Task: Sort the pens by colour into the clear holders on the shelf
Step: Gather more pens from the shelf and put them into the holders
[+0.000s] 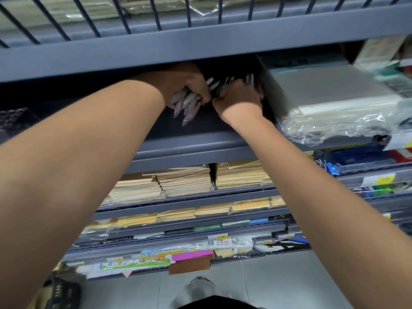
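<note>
Fingers of the left hand (189,85) grip a pen bundle (189,102) whose long axis runs from seven to one o'clock, tips downward. Just beside it at three o'clock, the right hand (238,97) is curled, knuckles meeting the bundle; I cannot tell whether it pinches a pen. More pens (250,78) stand at its twelve o'clock, deep in the shelf (200,139); the holders are hidden.
</note>
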A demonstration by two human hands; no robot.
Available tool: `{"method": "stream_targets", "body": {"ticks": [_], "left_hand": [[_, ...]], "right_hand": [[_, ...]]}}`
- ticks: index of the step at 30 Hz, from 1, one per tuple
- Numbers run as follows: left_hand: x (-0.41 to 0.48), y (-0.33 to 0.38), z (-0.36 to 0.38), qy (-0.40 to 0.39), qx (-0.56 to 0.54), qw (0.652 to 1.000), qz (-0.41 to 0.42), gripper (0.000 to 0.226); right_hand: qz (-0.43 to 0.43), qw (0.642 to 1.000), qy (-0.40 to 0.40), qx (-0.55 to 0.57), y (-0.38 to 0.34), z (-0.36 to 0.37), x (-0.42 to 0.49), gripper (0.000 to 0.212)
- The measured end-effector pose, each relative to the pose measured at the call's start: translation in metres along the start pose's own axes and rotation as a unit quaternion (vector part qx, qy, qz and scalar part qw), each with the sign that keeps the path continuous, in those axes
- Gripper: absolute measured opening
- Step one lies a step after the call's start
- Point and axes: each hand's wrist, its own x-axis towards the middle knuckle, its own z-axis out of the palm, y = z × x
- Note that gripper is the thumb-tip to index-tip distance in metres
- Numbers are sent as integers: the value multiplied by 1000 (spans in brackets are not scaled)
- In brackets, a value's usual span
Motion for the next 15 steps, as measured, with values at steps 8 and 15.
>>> {"method": "stream_targets", "body": {"ticks": [8, 15], "left_hand": [[15, -7, 10, 45, 63, 997, 11, 24], [5, -12, 14, 103, 93, 989, 46, 45]], "right_hand": [[22, 999, 19, -19, -9, 7, 13, 38], [34, 999, -6, -14, -9, 1, 17, 36]]}}
